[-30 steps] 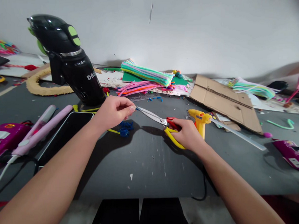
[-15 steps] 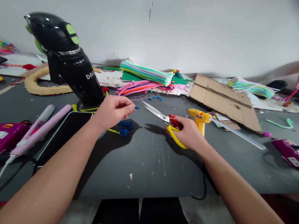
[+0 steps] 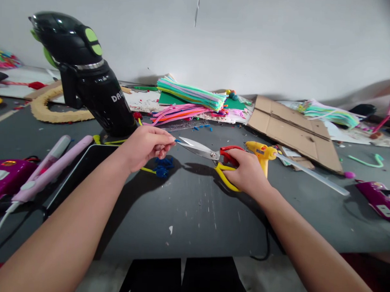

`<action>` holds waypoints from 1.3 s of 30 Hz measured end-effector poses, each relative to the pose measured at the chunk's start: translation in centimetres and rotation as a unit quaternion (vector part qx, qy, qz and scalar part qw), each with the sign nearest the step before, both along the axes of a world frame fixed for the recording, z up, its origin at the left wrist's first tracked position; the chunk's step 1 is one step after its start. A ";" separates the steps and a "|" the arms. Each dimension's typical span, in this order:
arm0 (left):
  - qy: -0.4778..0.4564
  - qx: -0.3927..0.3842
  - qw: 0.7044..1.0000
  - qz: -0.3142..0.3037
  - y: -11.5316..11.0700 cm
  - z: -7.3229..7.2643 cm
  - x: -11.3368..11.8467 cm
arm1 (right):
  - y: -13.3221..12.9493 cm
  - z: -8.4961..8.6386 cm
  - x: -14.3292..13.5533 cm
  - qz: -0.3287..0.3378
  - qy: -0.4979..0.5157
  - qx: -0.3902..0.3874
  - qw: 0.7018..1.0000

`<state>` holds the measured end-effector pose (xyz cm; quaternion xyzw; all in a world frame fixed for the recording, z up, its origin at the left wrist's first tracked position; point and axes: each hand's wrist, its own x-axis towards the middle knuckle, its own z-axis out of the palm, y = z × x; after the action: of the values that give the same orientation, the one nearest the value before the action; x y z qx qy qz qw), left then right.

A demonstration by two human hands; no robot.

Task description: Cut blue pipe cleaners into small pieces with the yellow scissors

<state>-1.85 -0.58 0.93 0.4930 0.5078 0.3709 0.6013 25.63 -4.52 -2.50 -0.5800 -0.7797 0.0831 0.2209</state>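
My left hand (image 3: 149,147) pinches a small blue piece (image 3: 177,141), of which only a short end shows past the fingertips. My right hand (image 3: 247,172) is wrapped round the red and yellow handles of the scissors (image 3: 210,154). Their blades point left, slightly parted, with the tips at the blue piece. Below my left hand a cluster of blue pieces (image 3: 162,167) with a yellow-green stem lies on the grey table (image 3: 192,214). Several small blue bits (image 3: 202,127) lie farther back.
A black bottle (image 3: 102,90) stands behind my left forearm. Yellow glue gun (image 3: 262,154) and cardboard (image 3: 292,133) lie to the right. Pipe cleaners (image 3: 191,93) are piled at the back. A pink tool (image 3: 56,170), a phone-like slab (image 3: 80,171) and a purple device (image 3: 11,176) are at left.
The scissors have moved left and their tips have come to the blue piece. The handles are spread wider. My left hand has shifted and turned slightly.
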 end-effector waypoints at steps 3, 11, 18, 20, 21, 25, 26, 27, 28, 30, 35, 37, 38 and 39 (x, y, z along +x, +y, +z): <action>-0.021 -0.012 1.000 0.000 0.1 0.0 0.0 | 0.0 0.0 0.0 0.002 0.000 0.003 1.000; -0.023 -0.017 1.000 0.002 0.0 0.0 0.1 | 0.1 -0.1 0.0 -0.005 0.000 0.002 1.000; -0.022 -0.015 1.000 0.001 0.0 -0.2 0.0 | 0.1 -0.1 0.0 -0.008 0.003 -0.005 1.000; -0.025 -0.020 0.999 0.001 0.0 -0.2 0.0 | 0.1 -0.1 0.0 -0.008 0.003 -0.009 1.000; -0.026 -0.022 0.999 0.000 0.1 -0.2 0.0 | 0.1 -0.2 0.0 -0.007 0.001 -0.010 1.000; -0.031 -0.025 0.999 -0.003 0.0 -0.2 0.0 | 0.1 -0.2 0.1 -0.003 0.002 -0.011 1.000; -0.031 -0.026 0.999 -0.003 0.0 -0.2 0.0 | 0.1 -0.2 0.1 -0.003 0.002 -0.011 1.000; -0.032 -0.027 0.999 -0.004 -0.1 -0.1 0.0 | 0.1 -0.2 0.1 -0.003 0.002 -0.013 1.000; -0.031 -0.027 0.999 -0.004 -0.1 -0.1 0.0 | 0.1 -0.2 0.1 -0.002 0.002 -0.014 1.000; -0.028 -0.027 0.999 -0.004 -0.2 0.0 0.0 | 0.1 -0.3 0.1 -0.001 0.002 -0.016 1.000; -0.027 -0.024 0.999 0.000 -0.1 0.0 0.1 | 0.2 -0.2 0.1 0.000 0.004 -0.019 1.000; -0.025 -0.022 0.999 0.000 -0.1 -0.1 0.1 | 0.2 -0.2 0.1 -0.003 0.004 -0.021 1.000; -0.025 -0.021 0.999 -0.001 0.0 -0.1 0.1 | 0.2 -0.2 0.1 -0.004 0.003 -0.021 1.000; -0.025 -0.019 1.000 -0.002 0.0 -0.1 0.1 | 0.2 -0.2 0.1 -0.006 0.003 -0.022 1.000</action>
<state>-1.71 -0.61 0.81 0.4732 0.4987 0.3719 0.6237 25.70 -4.36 -2.73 -0.5894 -0.7734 0.1001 0.2107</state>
